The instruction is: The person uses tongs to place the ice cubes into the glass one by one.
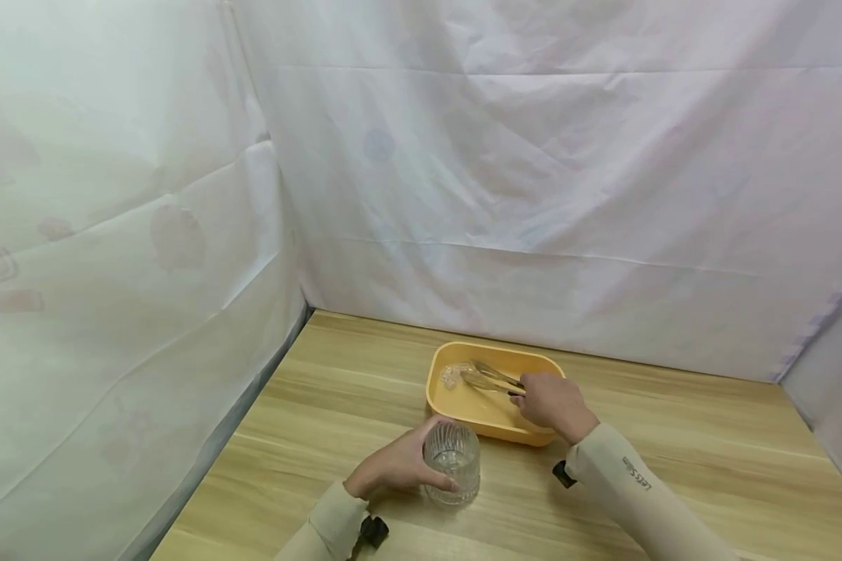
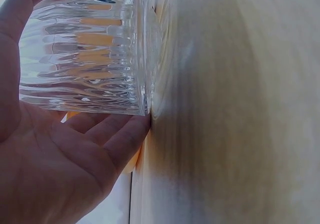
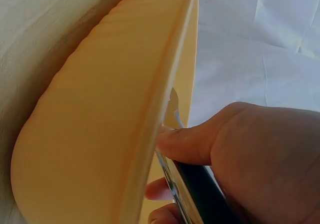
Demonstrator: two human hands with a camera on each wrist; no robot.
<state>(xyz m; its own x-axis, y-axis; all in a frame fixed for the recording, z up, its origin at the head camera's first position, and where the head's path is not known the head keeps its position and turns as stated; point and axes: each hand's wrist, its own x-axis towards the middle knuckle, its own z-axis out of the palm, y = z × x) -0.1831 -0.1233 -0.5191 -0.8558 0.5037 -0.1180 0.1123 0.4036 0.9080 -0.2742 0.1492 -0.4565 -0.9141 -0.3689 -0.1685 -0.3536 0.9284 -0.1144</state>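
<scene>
A ribbed clear glass (image 1: 461, 471) stands upright on the wooden table. My left hand (image 1: 401, 461) holds it from its left side, thumb in front and fingers behind. In the left wrist view, fingertips touch the lower wall of the glass (image 2: 85, 59) near its base. My right hand (image 1: 553, 403) grips metal tongs (image 1: 498, 375) over a yellow-orange rectangular tray (image 1: 480, 405). The tongs' tips reach down to some clear lumps (image 1: 452, 375), perhaps ice cubes, at the tray's left end. In the right wrist view, the tray's wall (image 3: 95, 109) hides the tips.
Pale wood-grain table (image 1: 351, 382) spreads around the tray and glass. White sheets (image 1: 533, 195) hang along the back and left edges. A dark wrist device (image 1: 374, 531) is on the left wrist, another (image 1: 564, 474) on the right.
</scene>
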